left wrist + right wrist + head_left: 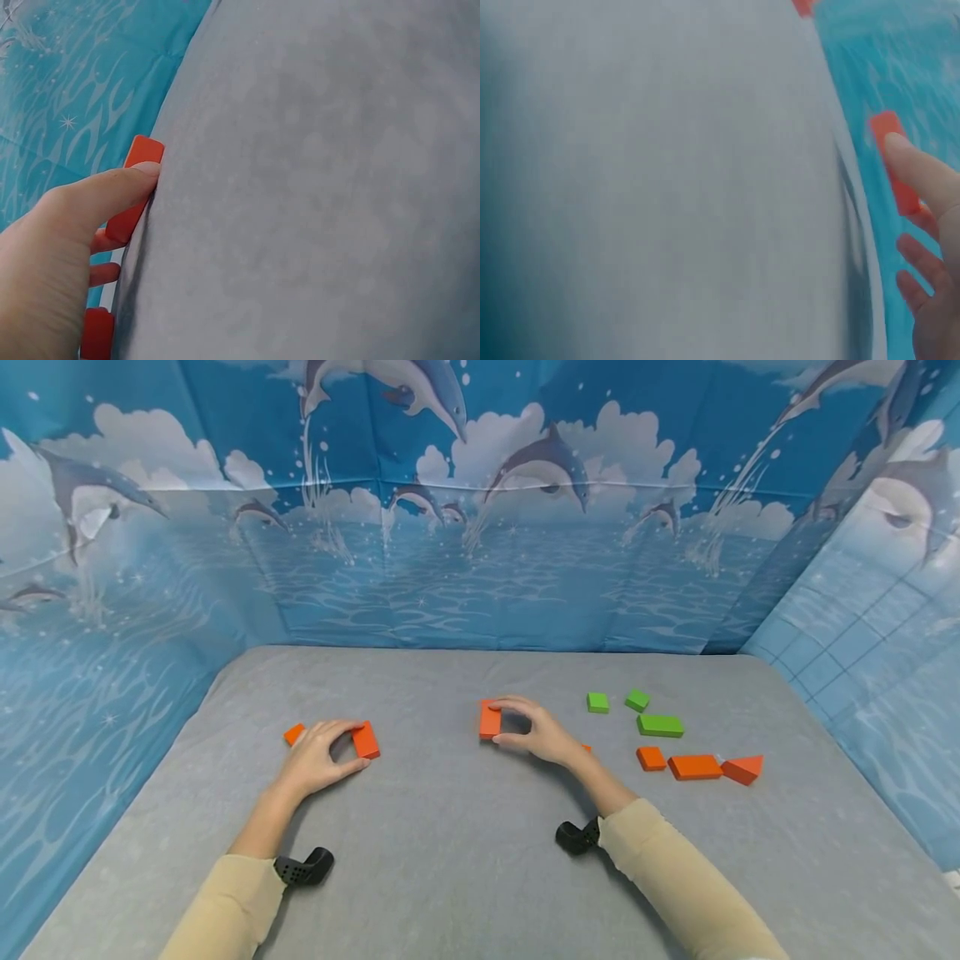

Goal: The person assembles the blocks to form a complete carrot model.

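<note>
Between thumb and fingers, my left hand point(315, 762) pinches an orange-red rectangular block point(366, 740), which stands tilted on the grey surface. The left wrist view shows the thumb lying across this block point(142, 154). My right hand point(546, 740) pinches a similar orange-red block point(490, 721) by its ends, farther right. In the right wrist view that block point(906, 198) looks raised off the surface, with the other fingers loosely bent below it. A smaller orange block point(293, 734) lies just beyond the left hand, partly covered by it.
On the right lie several green blocks point(660, 726), with an orange cube-like block point(651, 758), an orange rectangular block point(694, 767) and an orange triangular block point(743, 769) nearer. An orange piece point(587, 748) is mostly hidden behind the right wrist. Dolphin-printed curtains point(480, 577) surround the grey-covered table point(435, 860).
</note>
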`<state>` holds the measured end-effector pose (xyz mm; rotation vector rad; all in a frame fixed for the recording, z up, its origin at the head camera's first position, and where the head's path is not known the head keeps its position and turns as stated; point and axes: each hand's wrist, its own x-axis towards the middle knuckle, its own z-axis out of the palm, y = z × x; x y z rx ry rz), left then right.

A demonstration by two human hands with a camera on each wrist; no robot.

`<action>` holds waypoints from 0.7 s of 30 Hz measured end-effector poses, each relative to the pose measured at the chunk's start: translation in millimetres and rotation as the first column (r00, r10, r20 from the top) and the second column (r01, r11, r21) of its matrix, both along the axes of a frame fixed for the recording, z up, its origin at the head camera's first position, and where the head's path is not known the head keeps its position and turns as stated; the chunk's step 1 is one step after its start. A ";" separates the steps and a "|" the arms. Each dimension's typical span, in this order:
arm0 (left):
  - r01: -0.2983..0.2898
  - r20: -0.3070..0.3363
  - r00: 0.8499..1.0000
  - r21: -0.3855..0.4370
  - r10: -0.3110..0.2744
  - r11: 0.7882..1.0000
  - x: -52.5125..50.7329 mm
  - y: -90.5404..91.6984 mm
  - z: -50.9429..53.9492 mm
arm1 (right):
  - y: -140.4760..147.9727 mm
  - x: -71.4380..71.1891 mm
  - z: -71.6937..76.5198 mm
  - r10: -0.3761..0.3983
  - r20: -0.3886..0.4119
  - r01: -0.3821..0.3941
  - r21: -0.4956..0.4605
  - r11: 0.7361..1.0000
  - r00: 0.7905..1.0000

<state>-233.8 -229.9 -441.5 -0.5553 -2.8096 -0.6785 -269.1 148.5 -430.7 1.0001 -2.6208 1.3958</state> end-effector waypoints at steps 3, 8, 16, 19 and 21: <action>-0.002 -0.003 1.000 0.000 0.002 1.000 -0.1 -0.1 0.4 | 18.4 0.2 -0.2 0.004 -0.006 -0.004 0.002 1.000 1.000; 0.000 0.008 1.000 -0.008 0.000 1.000 0.3 -0.3 0.5 | 42.9 -0.6 -3.1 0.005 0.020 -0.005 0.004 1.000 1.000; 0.007 0.015 1.000 -0.004 -0.007 1.000 0.6 0.1 1.1 | 59.5 5.7 3.5 -0.064 0.107 0.055 0.082 0.995 0.992; 0.007 0.018 1.000 -0.007 -0.007 1.000 0.4 0.4 1.2 | 57.8 12.9 13.6 -0.058 0.132 0.047 0.083 0.995 0.990; 0.005 0.018 1.000 -0.010 -0.005 1.000 0.2 0.3 1.1 | 55.8 17.2 20.6 -0.057 0.148 0.044 0.089 0.995 0.987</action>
